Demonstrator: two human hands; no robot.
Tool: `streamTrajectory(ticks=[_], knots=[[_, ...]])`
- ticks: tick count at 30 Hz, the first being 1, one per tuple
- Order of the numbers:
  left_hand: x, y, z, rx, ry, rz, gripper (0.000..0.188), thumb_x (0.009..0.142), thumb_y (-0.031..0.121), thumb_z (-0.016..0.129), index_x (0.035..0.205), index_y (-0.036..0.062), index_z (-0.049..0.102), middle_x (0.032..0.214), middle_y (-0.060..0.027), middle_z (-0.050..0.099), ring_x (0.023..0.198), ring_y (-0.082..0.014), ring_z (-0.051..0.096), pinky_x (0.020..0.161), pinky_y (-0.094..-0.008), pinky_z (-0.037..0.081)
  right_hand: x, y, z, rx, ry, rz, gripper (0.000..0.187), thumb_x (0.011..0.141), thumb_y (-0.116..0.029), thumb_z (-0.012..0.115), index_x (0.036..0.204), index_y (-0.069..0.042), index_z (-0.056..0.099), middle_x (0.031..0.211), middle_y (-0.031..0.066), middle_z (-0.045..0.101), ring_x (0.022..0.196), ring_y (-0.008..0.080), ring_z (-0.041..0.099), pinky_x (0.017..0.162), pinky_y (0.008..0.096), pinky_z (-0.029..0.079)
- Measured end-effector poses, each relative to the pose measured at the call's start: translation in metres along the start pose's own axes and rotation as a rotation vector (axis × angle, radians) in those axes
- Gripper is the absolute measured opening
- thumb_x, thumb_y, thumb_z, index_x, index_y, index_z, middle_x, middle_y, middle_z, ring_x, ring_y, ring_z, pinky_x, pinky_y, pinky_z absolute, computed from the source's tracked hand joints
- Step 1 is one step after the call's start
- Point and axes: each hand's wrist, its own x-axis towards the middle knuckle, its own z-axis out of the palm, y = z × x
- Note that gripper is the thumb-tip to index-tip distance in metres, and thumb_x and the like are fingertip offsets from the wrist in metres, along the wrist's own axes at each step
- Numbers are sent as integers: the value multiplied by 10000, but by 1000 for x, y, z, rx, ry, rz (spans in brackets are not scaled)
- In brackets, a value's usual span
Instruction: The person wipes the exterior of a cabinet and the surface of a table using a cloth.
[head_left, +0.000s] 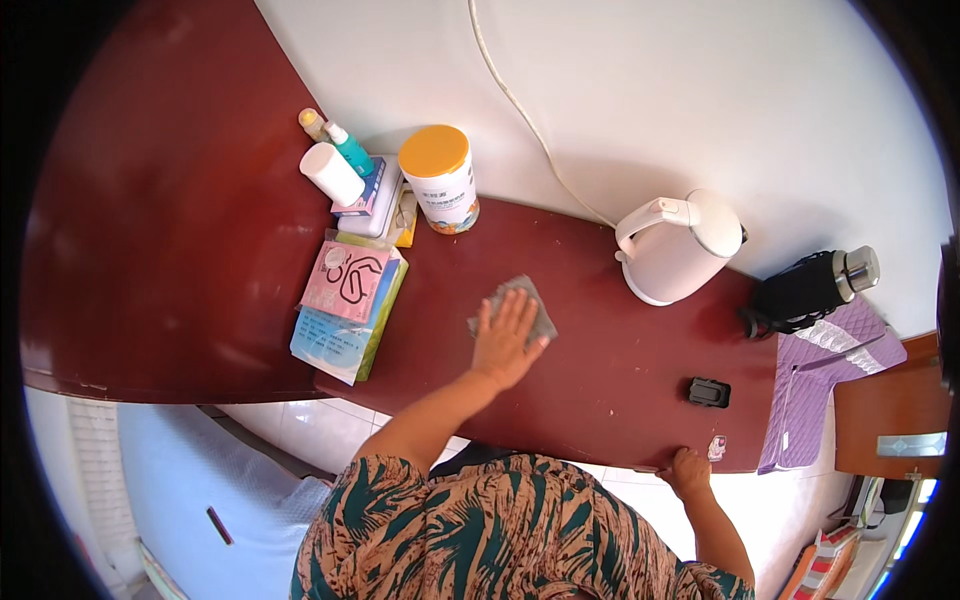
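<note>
My left hand lies flat on a small grey cloth, fingers spread, pressing it against the dark red tabletop. Parts of the cloth show above and beside the fingers. At the near right, my right hand is curled at the table edge, seemingly gripping it; its fingers are partly hidden. A small black tray-like object and a little pinkish sticker or packet lie beyond that hand.
A white can with an orange lid, stacked books, boxes and bottles stand left. Along the wall are a white electric kettle, its cord and a black-sleeved flask. Purple quilted fabric hangs at the right end.
</note>
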Motion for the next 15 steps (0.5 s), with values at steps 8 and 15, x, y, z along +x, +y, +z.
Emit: streamTrajectory(ticks=[8,15], knots=[[-82,23,-6,-61,-98,151,605,956,405,448,1493,156,325,1572,-138,226,1470,-318,155,1148,-601,77,-2,0,2,1,21,-8,683,735,-557,744,1040,30,578,967,192,650,852,319,681,711,401,548],[-83,-83,-21,209,167,-380,634,938,378,488,1491,112,329,1557,-176,245,1462,-336,165,1143,-588,101,-1,-1,5,-11,18,6,701,723,-559,752,1056,31,571,965,193,643,839,310,681,702,392,548]])
